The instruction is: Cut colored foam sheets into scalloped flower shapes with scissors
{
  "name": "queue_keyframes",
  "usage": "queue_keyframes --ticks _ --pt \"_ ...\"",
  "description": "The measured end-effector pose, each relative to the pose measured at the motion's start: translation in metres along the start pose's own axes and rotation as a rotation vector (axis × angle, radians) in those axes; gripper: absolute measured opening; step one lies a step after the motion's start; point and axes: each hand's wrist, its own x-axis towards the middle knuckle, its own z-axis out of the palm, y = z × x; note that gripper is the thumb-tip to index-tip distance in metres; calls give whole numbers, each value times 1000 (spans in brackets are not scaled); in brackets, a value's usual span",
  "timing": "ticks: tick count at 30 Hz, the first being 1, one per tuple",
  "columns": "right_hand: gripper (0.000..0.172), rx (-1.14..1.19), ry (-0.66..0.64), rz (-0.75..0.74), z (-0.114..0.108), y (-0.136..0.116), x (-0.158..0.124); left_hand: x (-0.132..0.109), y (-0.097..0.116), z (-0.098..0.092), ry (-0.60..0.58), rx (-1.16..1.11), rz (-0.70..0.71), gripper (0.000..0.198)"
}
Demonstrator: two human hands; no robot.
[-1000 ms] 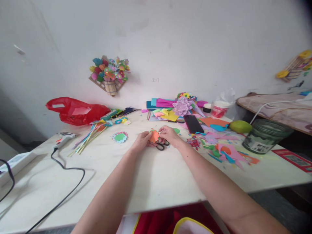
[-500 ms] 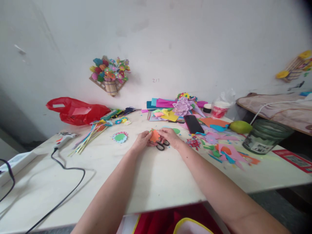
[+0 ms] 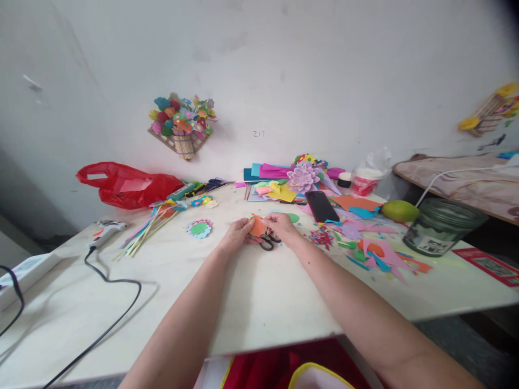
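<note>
Between my two hands is an orange foam cut-out with a scalloped edge. My left hand pinches its left side. The fingers of my right hand are closed on its right edge. Black-handled scissors show their loops just under the cut-out and my right hand; their blades are hidden. A green foam disc lies behind my right hand. Left of my hands rests a layered flower with a green centre and a pale blue scalloped rim.
Foam scraps, a phone and a glass jar lie to the right. A purple flower sits on foam sheets at the back. A glue gun with a trailing cord, thin sticks and a red bag are at left.
My right fingers have shifted slightly along the orange cut-out's edge. Both hands otherwise stay in place, and the things on the table have not moved.
</note>
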Motion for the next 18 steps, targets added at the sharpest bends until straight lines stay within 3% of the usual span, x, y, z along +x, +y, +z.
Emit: queue_keyframes --ticks 18 --pt "12 62 92 -67 9 8 8 1 -2 -1 3 40 -7 35"
